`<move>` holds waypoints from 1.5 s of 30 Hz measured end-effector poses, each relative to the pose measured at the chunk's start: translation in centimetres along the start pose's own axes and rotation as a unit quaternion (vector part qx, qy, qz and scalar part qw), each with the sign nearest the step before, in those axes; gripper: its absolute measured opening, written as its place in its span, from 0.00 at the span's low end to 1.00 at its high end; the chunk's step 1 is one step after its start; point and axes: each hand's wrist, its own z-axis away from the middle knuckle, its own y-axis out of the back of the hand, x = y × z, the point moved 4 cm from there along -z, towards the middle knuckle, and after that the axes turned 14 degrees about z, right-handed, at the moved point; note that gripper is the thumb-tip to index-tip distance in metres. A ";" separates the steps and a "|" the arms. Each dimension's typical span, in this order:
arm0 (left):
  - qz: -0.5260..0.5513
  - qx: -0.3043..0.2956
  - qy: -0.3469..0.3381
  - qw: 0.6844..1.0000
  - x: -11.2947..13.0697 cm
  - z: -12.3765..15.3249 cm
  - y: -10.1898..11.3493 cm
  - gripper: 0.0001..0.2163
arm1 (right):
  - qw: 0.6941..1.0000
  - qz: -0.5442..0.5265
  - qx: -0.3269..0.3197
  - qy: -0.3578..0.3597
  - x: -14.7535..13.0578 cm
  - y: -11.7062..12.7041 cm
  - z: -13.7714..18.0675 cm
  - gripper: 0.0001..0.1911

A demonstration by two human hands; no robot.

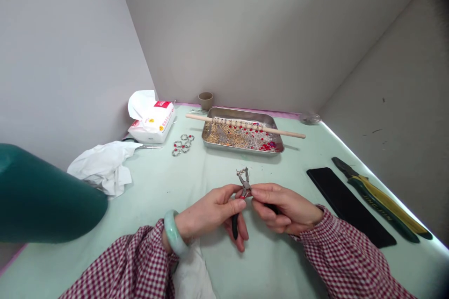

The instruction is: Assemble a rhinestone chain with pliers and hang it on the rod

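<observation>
A small pair of pliers (246,186) with dark handles points away from me, its jaws spread apart. My left hand (219,210), with a pale green bangle at the wrist, is closed on one handle. Fingers of my right hand (280,208) are wrapped about the other side of the pliers, near the pivot. Across the jaw tips lies a small beaded piece (241,172); its details are too small to tell. Left of the tray, several small rings with red beads (182,145) lie on the pale green cloth (157,173).
A metal tray (242,151) holds gold, clear and red beads, with a wooden rod (293,134) across it. Behind stands a small cup (206,100). Tissues (154,124), crumpled white cloth (101,166) and a green cylinder (45,196) are left; a black case (347,203) and large cutters (382,201) are right.
</observation>
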 end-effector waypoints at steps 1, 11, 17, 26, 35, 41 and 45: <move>0.002 0.001 0.005 1.000 0.0 0.0 0.0 0.17 | 1.000 -0.003 0.002 -0.007 0.1 0.1 0.0 0.10; -0.068 0.162 -0.108 0.978 1.3 -0.1 2.8 0.18 | 0.984 0.133 0.116 0.005 0.3 -0.9 -0.7 0.17; -0.046 0.163 -0.130 0.977 1.3 -0.4 3.0 0.15 | 0.961 0.227 0.153 -0.020 0.5 -1.9 -0.7 0.16; -0.195 0.209 -0.244 0.927 2.3 0.5 2.4 0.15 | 0.879 0.405 0.232 0.104 -0.6 -1.9 -0.3 0.15; -0.361 0.181 -0.365 0.839 3.0 1.7 0.6 0.16 | 0.738 0.553 0.320 0.216 -1.3 -2.6 0.9 0.09; -0.366 0.192 -0.378 0.828 3.3 1.8 0.6 0.14 | 0.699 0.592 0.329 0.229 -1.5 -3.3 1.1 0.09; -0.356 0.159 -0.377 0.840 3.7 2.0 0.5 0.13 | 0.681 0.617 0.311 0.243 -2.0 -3.1 1.5 0.08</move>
